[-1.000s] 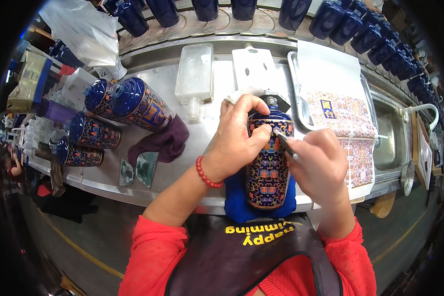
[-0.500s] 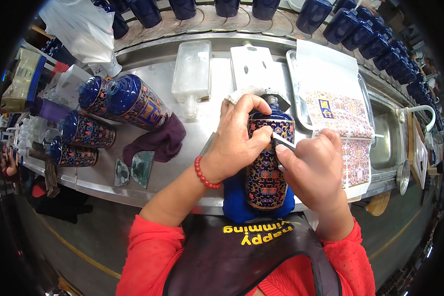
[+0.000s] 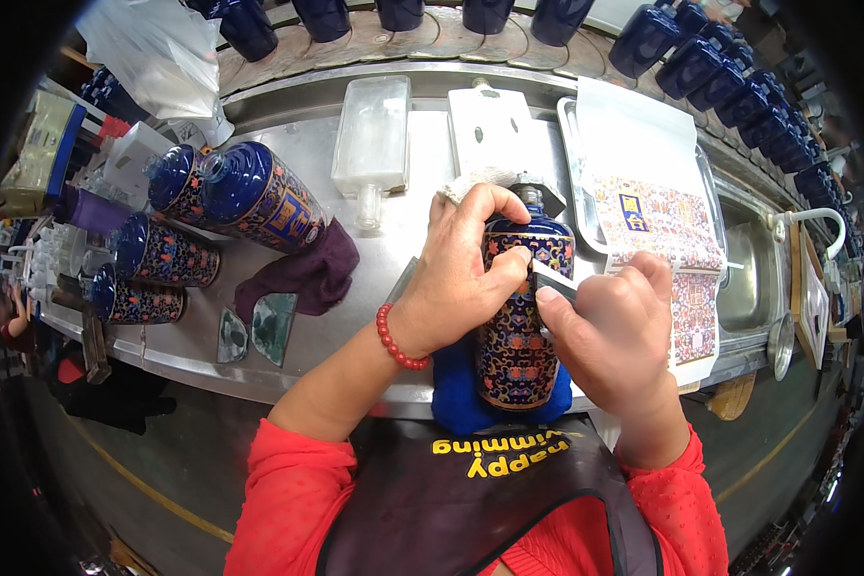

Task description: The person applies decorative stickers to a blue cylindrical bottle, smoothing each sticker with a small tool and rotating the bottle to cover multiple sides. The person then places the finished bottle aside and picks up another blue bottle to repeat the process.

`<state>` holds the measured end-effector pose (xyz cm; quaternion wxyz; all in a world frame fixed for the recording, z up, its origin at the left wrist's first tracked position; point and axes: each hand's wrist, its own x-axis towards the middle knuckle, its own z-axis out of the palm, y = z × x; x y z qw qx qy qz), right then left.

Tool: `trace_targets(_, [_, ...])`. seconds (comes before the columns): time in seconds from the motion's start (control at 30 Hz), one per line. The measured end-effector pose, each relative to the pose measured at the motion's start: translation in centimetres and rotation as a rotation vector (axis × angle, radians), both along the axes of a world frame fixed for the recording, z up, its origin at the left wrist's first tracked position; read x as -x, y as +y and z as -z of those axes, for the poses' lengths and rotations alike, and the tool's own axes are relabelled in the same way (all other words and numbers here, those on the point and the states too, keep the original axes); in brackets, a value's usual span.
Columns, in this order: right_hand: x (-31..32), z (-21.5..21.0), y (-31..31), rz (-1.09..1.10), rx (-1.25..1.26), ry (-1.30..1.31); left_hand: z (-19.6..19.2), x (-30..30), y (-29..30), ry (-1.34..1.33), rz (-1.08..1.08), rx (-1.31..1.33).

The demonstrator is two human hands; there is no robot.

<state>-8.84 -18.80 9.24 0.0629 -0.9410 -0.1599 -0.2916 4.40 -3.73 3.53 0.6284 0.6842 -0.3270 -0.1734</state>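
From afar I see a pale plastic bag at upper left and a white tap beside a metal sink.

Dark apron: yellow lettering, inverted | patterned sheet: gold characters | bottle by purple cloth: gold characters

Left grip arched, right grip curled tight, both forearms angled inward

a bottle is rested on a cloth, with more bottles placed left and a tray right.
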Motion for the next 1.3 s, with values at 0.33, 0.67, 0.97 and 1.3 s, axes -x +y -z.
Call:
trace_targets(0.33, [-0.1,-0.1,0.1,0.016,-0.012,0.014,0.1,0.0,0.1,-0.047,-0.012,0.007])
trace_targets(0.67, [-0.2,0.0,-0.8,-0.029,-0.034,0.006,0.3,0.0,0.1,-0.054,-0.005,0.017])
trace_targets(0.97, [-1.4,-0.4,-3.4,0.112,-0.617,0.110,-1.2,-0.2,0.2,-0.537,-0.092,-0.065])
trace_targets(1.3, [-1.2,0.2,-4.8,0.089,-0.716,0.126,-4.1,1.9,-0.7,-0.854,-0.160,-0.297])
